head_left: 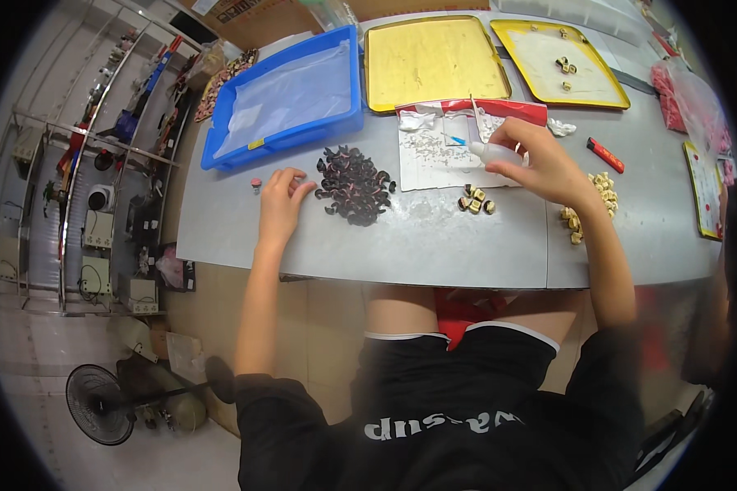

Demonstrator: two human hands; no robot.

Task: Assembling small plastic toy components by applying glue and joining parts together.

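My right hand (pixel 540 164) is closed around a small translucent squeeze bottle (pixel 495 153) with a blue needle tip. The bottle is tilted with its tip pointing left, over a white sheet (pixel 422 173) covered in small marks. Over on the left, my left hand (pixel 282 201) rests at the table with thumb and fingers apart and nothing visible between them. Just right of it lies a pile of small dark curved pieces (pixel 354 188), some showing pink. A small pink piece (pixel 256 182) sits to its left. Several small cream-and-dark blocks (pixel 475 201) lie below the sheet.
A blue tray (pixel 283 133) with a liner stands at the back left. Beside it are a yellow tray (pixel 499 78) and another yellow-rimmed tray (pixel 622 100) with a few blocks. More cream blocks (pixel 604 186) lie beyond my right forearm, near a red lighter-like object (pixel 605 155).
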